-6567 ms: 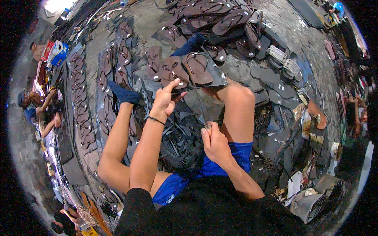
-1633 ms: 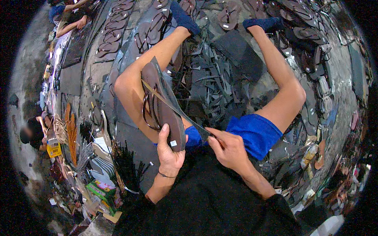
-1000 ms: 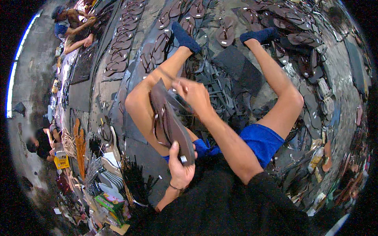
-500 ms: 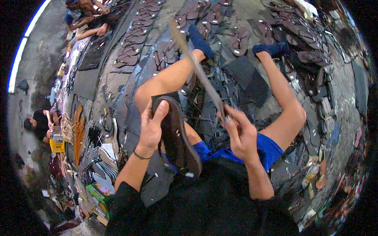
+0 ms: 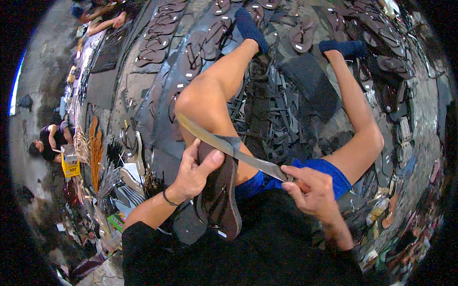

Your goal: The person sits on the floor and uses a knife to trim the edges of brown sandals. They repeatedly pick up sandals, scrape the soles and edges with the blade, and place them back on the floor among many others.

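Observation:
My left hand (image 5: 193, 175) is closed round the upper end of a dark brown flip-flop (image 5: 218, 202), thumb on its face. The flip-flop's lower end, with a small white label, points toward my body. In my right hand (image 5: 314, 191) is the wooden handle of a long knife (image 5: 260, 164). Its blade slants up and left across the flip-flop's far end, just beyond my left thumb. Some dark sheet material sticks out past the blade there; whether the edge is touching it I cannot tell.
Between my legs lies a heap of dark rubber strips (image 5: 281, 119) beside a black rubber sheet (image 5: 312, 83). Rows of flip-flops (image 5: 157, 42) cover the floor ahead. Brushes and straw bundles (image 5: 95, 157) stand at left. Another person (image 5: 52, 138) sits far left, and one at upper left.
The knife has swung down from a raised position to lie across the flip-flop's far end. The flip-flop and my left hand have shifted lower in the view.

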A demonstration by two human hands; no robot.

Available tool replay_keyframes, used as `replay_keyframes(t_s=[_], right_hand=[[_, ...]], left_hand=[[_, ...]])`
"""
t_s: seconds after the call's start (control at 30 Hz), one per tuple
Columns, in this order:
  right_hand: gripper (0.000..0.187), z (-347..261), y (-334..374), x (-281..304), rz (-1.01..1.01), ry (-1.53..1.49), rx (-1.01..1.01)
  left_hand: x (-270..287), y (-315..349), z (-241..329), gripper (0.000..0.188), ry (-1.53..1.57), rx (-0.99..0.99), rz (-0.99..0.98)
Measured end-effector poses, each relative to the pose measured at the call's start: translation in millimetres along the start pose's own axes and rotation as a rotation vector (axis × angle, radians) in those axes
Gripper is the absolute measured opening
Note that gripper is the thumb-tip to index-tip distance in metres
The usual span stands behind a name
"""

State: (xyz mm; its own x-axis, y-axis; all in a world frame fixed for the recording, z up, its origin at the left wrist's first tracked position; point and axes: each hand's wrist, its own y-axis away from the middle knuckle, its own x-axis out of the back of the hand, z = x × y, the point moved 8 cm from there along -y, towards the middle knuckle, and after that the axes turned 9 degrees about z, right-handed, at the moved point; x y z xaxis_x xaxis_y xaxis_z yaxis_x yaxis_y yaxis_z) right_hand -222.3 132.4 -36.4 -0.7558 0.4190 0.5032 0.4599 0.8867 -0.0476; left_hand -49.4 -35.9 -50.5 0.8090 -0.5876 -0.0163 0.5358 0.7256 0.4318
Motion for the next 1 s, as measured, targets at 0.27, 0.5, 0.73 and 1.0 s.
replay_keyframes(t_s=[0.27, 0.5, 0.73, 1.0], right_hand=[[0.027, -29.6, -65.8, 15.0, -0.275, -0.013, 0.003], [0.029, -47.8, -107.4, -16.3, -0.554, -0.002, 0.126], [0.04, -20.0, -80.2, 8.9, -0.185, -0.572, -0.057], [0.043, -17.0, -34.5, 10.5, 0.215, -0.35, -0.029]], left_hand=[[-34.3, -2.5, 8.8, 0.032, -0.032, 0.051, -0.137], [-46.1, -3.5, 18.3, 0.03, -0.257, -0.146, -0.141], [-24.0, -1.2, 141.4, 0.042, -0.729, -0.614, 0.116], [-85.6, -2.7, 0.2, 0.034, 0.757, -0.205, 0.157]])
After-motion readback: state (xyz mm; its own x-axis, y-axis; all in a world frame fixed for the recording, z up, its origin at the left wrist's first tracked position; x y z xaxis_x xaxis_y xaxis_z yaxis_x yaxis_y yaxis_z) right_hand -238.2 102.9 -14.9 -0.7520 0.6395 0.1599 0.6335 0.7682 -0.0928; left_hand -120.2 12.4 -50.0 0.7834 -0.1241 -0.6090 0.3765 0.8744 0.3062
